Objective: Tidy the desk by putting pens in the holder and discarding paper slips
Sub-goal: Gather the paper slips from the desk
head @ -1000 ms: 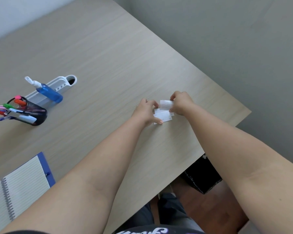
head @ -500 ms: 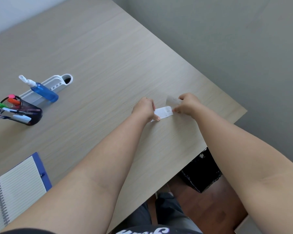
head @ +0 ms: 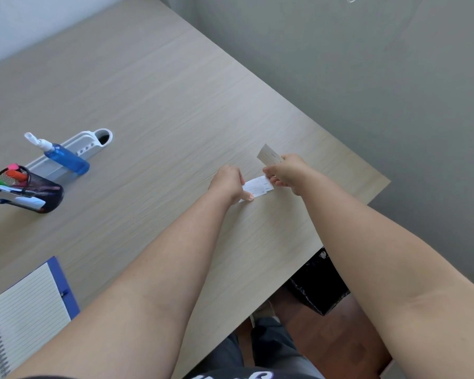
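Observation:
Small white paper slips lie flat on the wooden desk near its right edge. My left hand presses its thumb on the left end of these slips. My right hand pinches another slip, which tilts up off the desk, while its lower fingers touch the right end of the flat slips. The black mesh pen holder stands at the far left, filled with several coloured pens.
A blue spray bottle stands against a white plastic organiser beside the holder. An open spiral notebook with a blue cover lies at the lower left. Under the desk's right corner sits a black bin.
My right hand has lifted one slip up and to the right, away from the others. My left hand has stayed pressing on the flat slips.

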### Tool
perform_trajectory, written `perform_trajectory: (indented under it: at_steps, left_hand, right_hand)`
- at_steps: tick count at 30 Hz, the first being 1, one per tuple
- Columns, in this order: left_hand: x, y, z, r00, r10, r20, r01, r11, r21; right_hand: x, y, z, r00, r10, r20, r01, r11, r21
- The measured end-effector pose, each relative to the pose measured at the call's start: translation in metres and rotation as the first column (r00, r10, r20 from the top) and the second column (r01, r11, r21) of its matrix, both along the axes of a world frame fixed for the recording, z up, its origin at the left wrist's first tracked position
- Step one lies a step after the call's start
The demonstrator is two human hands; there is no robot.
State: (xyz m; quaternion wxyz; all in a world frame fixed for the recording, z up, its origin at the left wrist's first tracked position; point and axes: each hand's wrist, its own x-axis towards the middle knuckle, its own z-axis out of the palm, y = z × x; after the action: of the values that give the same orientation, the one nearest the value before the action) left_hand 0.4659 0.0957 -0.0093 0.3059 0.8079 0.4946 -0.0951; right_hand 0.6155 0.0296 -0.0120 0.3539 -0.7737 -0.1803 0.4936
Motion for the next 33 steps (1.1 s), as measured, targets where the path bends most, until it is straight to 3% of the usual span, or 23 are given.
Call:
perform_trajectory:
  at_steps: [6, 15, 22, 27, 33]
  left_hand:
    - [0.0, 0.005, -0.006, 1.0, -0.013, 0.013, 0.013, 1.0, -0.028]
    - [-0.009, 0.007, -0.015, 0.984, -0.036, 0.176, 0.045, 0.998, -0.049]
    - [-0.007, -0.013, -0.01, 0.926, 0.152, 0.344, -0.028, 0.94, -0.341]
    - [0.034, -0.06, -0.001, 0.86, 0.25, 0.445, -0.005, 0.876, -0.483]
    - [0.102, -0.147, -0.008, 0.868, 0.165, 0.468, 0.143, 0.82, -0.554]
  right_hand:
    - [-0.001, 0.003, -0.007, 0.999, 0.001, -0.034, -0.003, 0.999, -0.051]
    - [0.003, -0.005, -0.008, 0.991, -0.02, -0.134, 0.032, 0.996, 0.084]
    - [0.028, -0.048, -0.011, 0.958, -0.26, -0.121, 0.277, 0.95, 0.147]
    - [0.04, -0.101, -0.02, 0.84, -0.499, -0.212, 0.538, 0.818, 0.205]
    - [0.054, -0.19, -0.03, 0.55, -0.76, -0.346, 0.833, 0.528, 0.163]
